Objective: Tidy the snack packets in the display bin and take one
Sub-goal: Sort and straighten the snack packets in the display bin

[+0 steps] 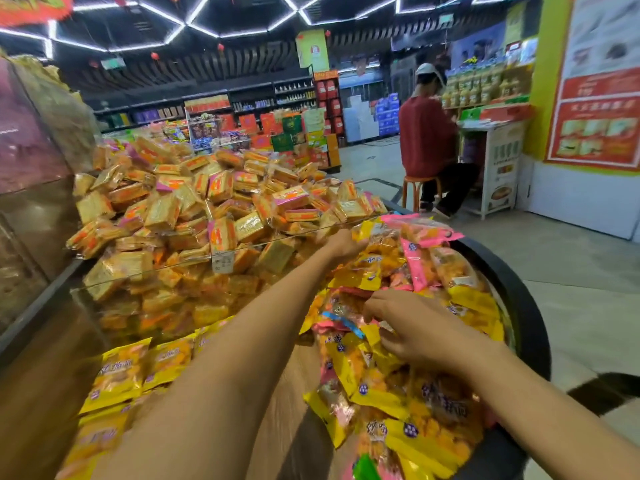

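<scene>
A heap of yellow and pink snack packets [398,379] fills the round display bin, whose black rim [516,289] curves along the right. My left hand [341,243] is stretched far out to the top of the heap by the clear divider, with its fingers curled round the edge of a yellow packet [375,239]. My right hand [405,327] is nearer, palm down on the middle of the heap. Its fingers and thumb pinch a packet [372,332] among the pink and yellow ones. Several more yellow packets [121,372] lie flat at the lower left under my left arm.
A clear plastic divider [242,252] separates the bin from a tall pile of orange biscuit packs [207,202]. A person in a red top [426,140] sits on an orange stool [420,188] at a white counter. Tiled floor [571,271] lies to the right.
</scene>
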Motion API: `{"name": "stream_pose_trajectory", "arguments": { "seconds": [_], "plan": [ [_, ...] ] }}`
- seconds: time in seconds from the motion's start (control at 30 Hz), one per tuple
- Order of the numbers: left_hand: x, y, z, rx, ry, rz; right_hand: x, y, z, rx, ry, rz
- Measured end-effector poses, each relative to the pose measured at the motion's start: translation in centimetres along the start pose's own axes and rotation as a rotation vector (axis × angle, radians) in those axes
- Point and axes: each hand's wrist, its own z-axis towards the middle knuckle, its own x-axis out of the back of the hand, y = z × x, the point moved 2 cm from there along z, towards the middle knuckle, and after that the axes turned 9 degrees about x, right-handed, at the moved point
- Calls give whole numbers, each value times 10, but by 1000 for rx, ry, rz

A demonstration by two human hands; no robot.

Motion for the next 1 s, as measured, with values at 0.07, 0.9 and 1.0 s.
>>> {"name": "stream_pose_trajectory", "arguments": {
  "seconds": [0.07, 0.9, 1.0],
  "plan": [
    [-5, 1, 7, 16, -10, -40, 1, 2, 0, -7, 10, 15],
    [100, -52, -52, 262, -11, -1104, 3, 0, -6, -45, 125, 81],
    [119, -87, -103, 235, 10, -1114, 6, -8, -5, -54, 132, 60]
  ]
}}
